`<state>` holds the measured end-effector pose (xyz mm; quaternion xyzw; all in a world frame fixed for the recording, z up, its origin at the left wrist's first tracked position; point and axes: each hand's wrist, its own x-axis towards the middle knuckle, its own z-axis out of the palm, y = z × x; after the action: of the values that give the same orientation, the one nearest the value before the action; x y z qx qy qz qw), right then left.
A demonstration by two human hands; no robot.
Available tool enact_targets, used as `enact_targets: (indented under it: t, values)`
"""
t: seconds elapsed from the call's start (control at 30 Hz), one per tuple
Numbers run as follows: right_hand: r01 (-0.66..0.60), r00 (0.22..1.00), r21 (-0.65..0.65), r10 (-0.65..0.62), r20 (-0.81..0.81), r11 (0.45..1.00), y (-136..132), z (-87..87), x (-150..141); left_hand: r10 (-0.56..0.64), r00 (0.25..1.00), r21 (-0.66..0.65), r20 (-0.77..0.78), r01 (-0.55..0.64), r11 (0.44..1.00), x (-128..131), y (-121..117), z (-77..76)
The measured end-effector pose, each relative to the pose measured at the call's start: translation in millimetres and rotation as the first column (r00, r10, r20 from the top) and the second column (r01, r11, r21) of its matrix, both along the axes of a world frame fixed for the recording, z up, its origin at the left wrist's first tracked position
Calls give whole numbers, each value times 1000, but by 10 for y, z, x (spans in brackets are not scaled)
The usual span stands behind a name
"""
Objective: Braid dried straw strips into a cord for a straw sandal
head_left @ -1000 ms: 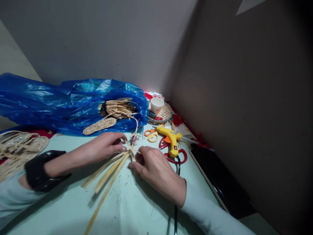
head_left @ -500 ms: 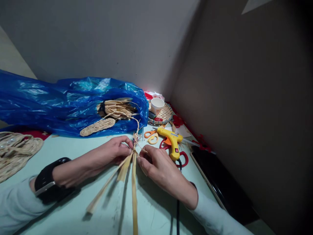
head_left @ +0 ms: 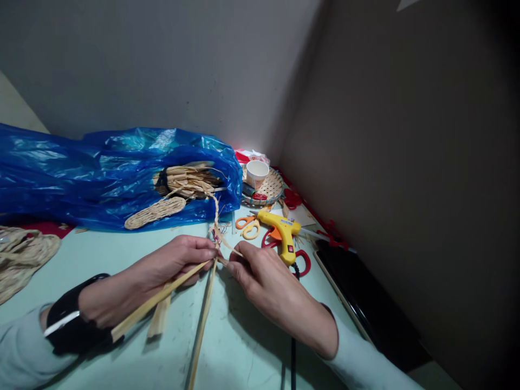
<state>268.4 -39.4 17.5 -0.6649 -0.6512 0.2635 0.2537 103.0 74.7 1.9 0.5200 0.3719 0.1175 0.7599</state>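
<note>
Between my hands runs a braid [head_left: 215, 214] of dry, straw-coloured strips, its far end reaching toward the bundle of dried strips [head_left: 189, 180] in the blue bag. My left hand [head_left: 189, 257] pinches the braid where the loose strips begin. In my right hand [head_left: 260, 276] one strip is gripped between thumb and fingers, just right of that spot. Several loose strips [head_left: 140, 314] fan out toward me, two across the left wrist and one straight down over the table. A finished-looking woven sole [head_left: 155, 213] rests against the bag.
A blue plastic bag [head_left: 81, 168] lies along the wall. To the right are a yellow glue gun [head_left: 287, 233], orange-handled scissors [head_left: 248, 223], red-handled scissors [head_left: 304, 264], and a woven basket [head_left: 274, 187] holding a paper cup [head_left: 257, 173]. Woven straw pieces [head_left: 26, 257] lie left; a black flat object [head_left: 361, 303] lies right.
The loose strips have swung to the left, two now crossing my left wrist. My right hand has drawn a strip out to the right of the braid. The view has shifted slightly.
</note>
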Motion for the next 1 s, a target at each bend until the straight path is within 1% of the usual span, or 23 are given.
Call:
enact_targets:
  t: [0.1, 0.17, 0.27, 0.37, 0.47, 0.6, 0.7, 0.77, 0.83, 0.9, 1.0]
  values:
    - [70, 998, 49, -69, -8, 996, -15, 92, 44, 51, 999, -10, -8, -51, 999, -8, -34, -5]
    - [104, 994, 111, -101, -27, 988, -28, 154, 72, 67, 998, -3, -18, -67, 998, -16, -46, -29]
    - [99, 993, 157, -88, -75, 983, -57, 187, 60, 77, 997, 6, -18, -77, 997, -22, -62, -61]
    - [72, 990, 121, -56, -128, 990, -90, 129, -39, 111, 994, 38, -17, -110, 993, -14, -94, -56]
    - [84, 989, 101, -71, -131, 991, -105, 34, -147, 163, 987, 86, -14, -161, 983, 0, -134, -31]
    - [136, 990, 98, -138, 20, 986, -71, -53, -179, 211, 977, 90, -6, -210, 974, 6, -171, -29]
    - [166, 979, 178, -183, 87, 970, -28, -83, -162, 201, 979, 69, 28, -203, 977, -3, -173, -62]
    - [168, 982, 206, -182, 48, 964, -11, -101, -166, 184, 982, 60, 51, -187, 980, -7, -166, -85]
    - [160, 987, 156, -158, -30, 975, -8, -123, -183, 168, 984, 62, 56, -172, 983, -4, -160, -91]
    - [138, 985, 104, -126, -120, 985, -15, -144, -199, 143, 988, 78, 54, -147, 986, 4, -161, -72]
    - [131, 974, 122, -105, -203, 984, -18, -159, -187, 81, 995, 83, 50, -85, 993, 11, -169, -13]
